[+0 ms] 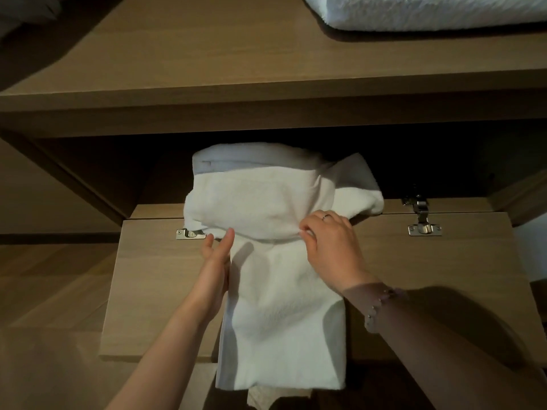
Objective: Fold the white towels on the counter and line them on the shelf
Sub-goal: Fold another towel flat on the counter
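Left hand (215, 263) flat, right hand (330, 242) pinching white towel (263, 202)

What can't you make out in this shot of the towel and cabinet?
Head view only:
- Compartment interior: lost in shadow under the counter.
- Folded towel on top: cut by the upper edge.
- Right hand fingertips: buried in the draped towel.
- Top-left object: dark, blurred.

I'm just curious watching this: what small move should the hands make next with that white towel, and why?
Probably fold the hanging end up. The white towel lies unfolded, its near end drooping past the open cabinet door, its far part bunched. The right hand pinches its middle; the left hand lies flat at its edge.
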{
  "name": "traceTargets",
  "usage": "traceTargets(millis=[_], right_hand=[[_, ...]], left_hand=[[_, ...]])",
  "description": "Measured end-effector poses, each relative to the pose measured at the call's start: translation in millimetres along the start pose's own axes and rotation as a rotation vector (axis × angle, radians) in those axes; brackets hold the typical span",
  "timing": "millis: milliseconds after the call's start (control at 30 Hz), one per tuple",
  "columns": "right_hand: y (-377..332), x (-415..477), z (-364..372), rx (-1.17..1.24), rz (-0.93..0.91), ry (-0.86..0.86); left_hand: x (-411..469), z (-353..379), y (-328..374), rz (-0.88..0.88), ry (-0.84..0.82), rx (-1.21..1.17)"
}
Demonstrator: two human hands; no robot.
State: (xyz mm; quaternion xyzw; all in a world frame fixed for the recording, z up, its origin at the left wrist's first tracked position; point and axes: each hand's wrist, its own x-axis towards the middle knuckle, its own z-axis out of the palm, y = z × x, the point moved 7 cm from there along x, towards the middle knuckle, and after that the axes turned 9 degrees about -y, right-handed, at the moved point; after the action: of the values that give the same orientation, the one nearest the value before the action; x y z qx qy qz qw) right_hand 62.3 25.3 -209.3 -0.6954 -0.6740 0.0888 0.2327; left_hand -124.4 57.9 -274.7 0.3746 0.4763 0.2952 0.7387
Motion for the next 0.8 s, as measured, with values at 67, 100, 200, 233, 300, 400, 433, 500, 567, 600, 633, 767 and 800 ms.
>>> traceTargets(millis=[67, 100, 200, 233, 300, 400, 433, 500, 567, 600, 633, 767, 800], right_hand=[[-10.5, -13.7, 2.0, 0.022, -0.039, -0.020], [-15.0, -20.7, 5.1, 0.038, -0.055, -0.038], [-23.2, -38.8, 18.6, 0.080, -0.089, -0.115], [-26.1, -44.1, 23.6, 0.091, -0.110, -0.137], [-34.0, -54.2, 31.8, 0.110, -0.163, -0.170], [-45.8, -63.8, 39.3, 0.197, -0.233, -0.214], [-48.3, -66.0, 39.7, 0.231, -0.249, -0.215], [-52.3, -69.9, 35.3, 0.274, -0.266, -0.184], [-52.9, -70.5, 23.9, 0.289, -0.239, -0.096], [-50.6, -68.4, 15.6, 0.288, -0.190, -0.030], [-44.7, -65.0, 7.0, 0.292, -0.120, 0.042], [1.0, -45.5, -13.6, 0.300, 0.305, 0.131], [13.9, -42.7, -11.1, 0.329, 0.430, 0.044]], left_hand=[[5.0, 3.2, 1.2, 0.001, 0.018, -0.027], [7.0, 4.7, 2.8, 0.012, 0.028, -0.026], [8.2, 7.8, 7.9, 0.041, 0.070, -0.051], [8.0, 8.9, 7.3, 0.022, 0.079, -0.070], [5.8, 7.5, 6.3, -0.009, 0.124, -0.079], [0.5, 3.4, 10.7, -0.006, 0.210, 0.006], [-1.5, 3.1, 15.3, 0.035, 0.236, 0.055], [-4.3, 5.2, 21.1, 0.097, 0.269, 0.146], [-7.9, 11.4, 25.1, 0.126, 0.246, 0.194], [-9.8, 13.2, 25.6, 0.136, 0.225, 0.200], [-11.9, 14.7, 25.0, 0.138, 0.203, 0.190], [-18.8, 23.8, 8.9, 0.049, 0.032, 0.072], [-21.6, 28.8, 5.3, 0.026, -0.013, 0.056]])
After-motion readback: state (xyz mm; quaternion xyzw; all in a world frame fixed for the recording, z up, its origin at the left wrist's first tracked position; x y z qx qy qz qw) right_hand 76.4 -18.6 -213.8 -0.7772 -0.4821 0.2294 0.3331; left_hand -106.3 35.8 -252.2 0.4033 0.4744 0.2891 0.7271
